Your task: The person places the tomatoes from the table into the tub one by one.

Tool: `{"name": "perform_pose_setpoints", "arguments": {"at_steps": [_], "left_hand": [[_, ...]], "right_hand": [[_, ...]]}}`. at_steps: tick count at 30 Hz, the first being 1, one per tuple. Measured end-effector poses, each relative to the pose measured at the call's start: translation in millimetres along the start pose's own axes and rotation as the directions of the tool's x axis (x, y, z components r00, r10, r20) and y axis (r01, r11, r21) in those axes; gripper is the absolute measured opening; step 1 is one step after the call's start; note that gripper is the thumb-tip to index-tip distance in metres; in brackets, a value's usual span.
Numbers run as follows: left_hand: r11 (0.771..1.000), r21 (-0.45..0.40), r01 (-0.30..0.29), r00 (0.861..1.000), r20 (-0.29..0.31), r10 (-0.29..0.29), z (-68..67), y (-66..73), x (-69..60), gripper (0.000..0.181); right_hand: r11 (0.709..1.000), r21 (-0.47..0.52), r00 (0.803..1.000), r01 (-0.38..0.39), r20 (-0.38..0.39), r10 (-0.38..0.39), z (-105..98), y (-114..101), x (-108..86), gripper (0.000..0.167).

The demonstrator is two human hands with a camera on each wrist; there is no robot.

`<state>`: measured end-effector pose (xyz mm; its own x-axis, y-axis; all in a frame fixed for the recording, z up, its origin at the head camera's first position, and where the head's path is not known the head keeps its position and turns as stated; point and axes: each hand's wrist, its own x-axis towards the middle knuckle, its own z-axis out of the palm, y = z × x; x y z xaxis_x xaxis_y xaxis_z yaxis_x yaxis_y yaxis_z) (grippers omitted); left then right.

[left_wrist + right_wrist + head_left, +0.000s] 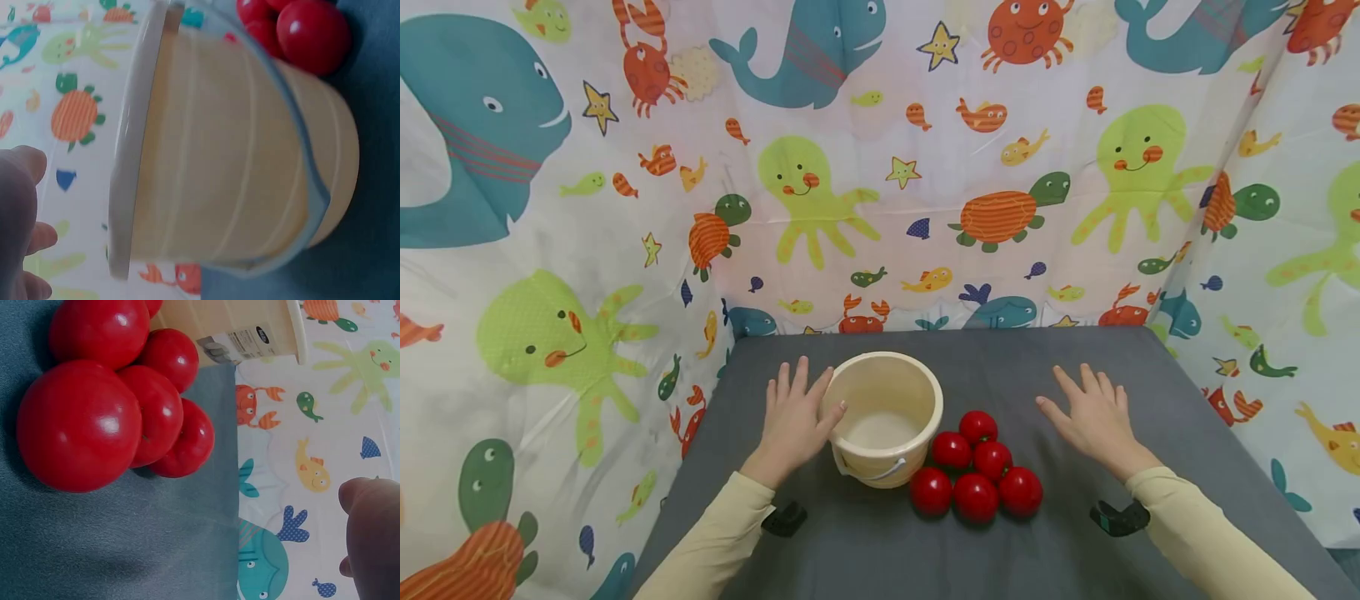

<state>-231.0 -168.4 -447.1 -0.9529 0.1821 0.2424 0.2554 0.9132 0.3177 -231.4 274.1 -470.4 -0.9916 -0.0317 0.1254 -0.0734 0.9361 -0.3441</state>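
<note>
A cream plastic bucket (880,404) stands upright on the table, its pale handle (312,181) hanging down along the side. Its bare inside shows in the head view. My left hand (793,421), fingers spread and straight, hovers at the bucket's left rim; whether the thumb touches it I cannot tell. Right of the bucket sits a cluster of several glossy red round fruits (976,497), apples or tomatoes, also large in the right wrist view (78,425). Over the table farther right, my right hand (1097,417) has its fingers extended and holds nothing.
The dark grey table (1037,358) runs back to a white curtain (865,275) printed with sea animals, which hangs behind and on both sides. A printed label (240,344) is on the bucket's side. Each wrist wears a small black device (1120,518).
</note>
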Motion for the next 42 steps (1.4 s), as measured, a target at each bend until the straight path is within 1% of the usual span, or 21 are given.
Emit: {"name": "perform_pose_setpoints", "arguments": {"at_steps": [3, 7, 12, 16, 17, 19, 22, 24, 25, 27, 33, 36, 39, 42], "left_hand": [[0.999, 0.01, -0.044, 0.999, 0.015, 0.044, 2.2, 9.2, -5.0, 0.065], [0.995, -0.015, -0.1, 0.994, 0.032, 0.101, 6.4, 21.3, -13.7, 0.063], [0.982, -0.032, -0.186, 0.982, 0.015, 0.186, 14.5, 33.4, -24.9, 0.055], [0.969, -0.051, -0.242, 0.97, 0.007, 0.242, 25.7, 36.7, -32.6, 0.051], [0.963, -0.051, -0.263, 0.965, -0.003, 0.263, 28.9, 36.6, -34.2, 0.05], [0.948, -0.036, -0.315, 0.949, -0.032, 0.314, 36.2, 34.8, -36.5, 0.046], [0.921, 0.016, -0.388, 0.917, -0.097, 0.388, 45.4, 31.3, -39.4, 0.039], [0.908, 0.042, -0.416, 0.898, -0.138, 0.418, 49.8, 29.2, -40.7, 0.035], [0.905, 0.051, -0.421, 0.893, -0.153, 0.424, 51.2, 28.6, -41.4, 0.034], [0.905, 0.046, -0.423, 0.889, -0.171, 0.424, 53.4, 27.9, -42.3, 0.032], [0.915, 0.04, -0.401, 0.898, -0.182, 0.401, 58.2, 27.1, -44.7, 0.023], [0.918, 0.049, -0.393, 0.899, -0.191, 0.395, 61.5, 26.5, -45.4, 0.02], [0.918, 0.068, -0.391, 0.895, -0.202, 0.397, 65.0, 25.0, -45.5, 0.018], [0.916, 0.076, -0.395, 0.891, -0.211, 0.402, 67.1, 23.6, -45.8, 0.019]], "right_hand": [[1.0, -0.007, 1.0, -0.003, 0.01, 0.003, 2, 0, -0.2, 0.078], [1.0, -0.017, 1.0, -0.002, 0.013, 0.002, 5, -1, -1.6, 0.077], [1.0, -0.015, 1.0, 0.003, 0.011, -0.003, 10, 1, -3.2, 0.076], [1.0, -0.016, 1.0, 0.006, 0.014, -0.006, 14, 3, -5.2, 0.075], [1.0, -0.014, 1.0, 0.006, 0.016, -0.006, 15, 3, -5.7, 0.075], [1.0, -0.01, 1.0, 0.005, 0.022, -0.005, 16, 4, -6.8, 0.076], [1.0, -0.003, 1.0, 0.001, 0.029, -0.001, 17, 3, -7.8, 0.076], [1.0, -0.001, 0.999, -0.002, 0.032, 0.002, 17, 3, -8.3, 0.077], [1.0, 0.0, 0.999, -0.005, 0.033, 0.005, 17, 3, -8.6, 0.077], [1.0, 0.0, 0.999, -0.008, 0.034, 0.008, 17, 3, -9.1, 0.077], [1.0, 0.006, 0.999, -0.013, 0.037, 0.012, 20, 2, -11.0, 0.075], [1.0, 0.007, 0.999, -0.012, 0.041, 0.011, 22, 2, -12.1, 0.074], [1.0, 0.001, 0.999, -0.004, 0.037, 0.004, 25, 1, -11.8, 0.072], [1.0, 0.023, 0.999, 0.001, 0.046, -0.002, 30, 0, -11.2, 0.07]]}}
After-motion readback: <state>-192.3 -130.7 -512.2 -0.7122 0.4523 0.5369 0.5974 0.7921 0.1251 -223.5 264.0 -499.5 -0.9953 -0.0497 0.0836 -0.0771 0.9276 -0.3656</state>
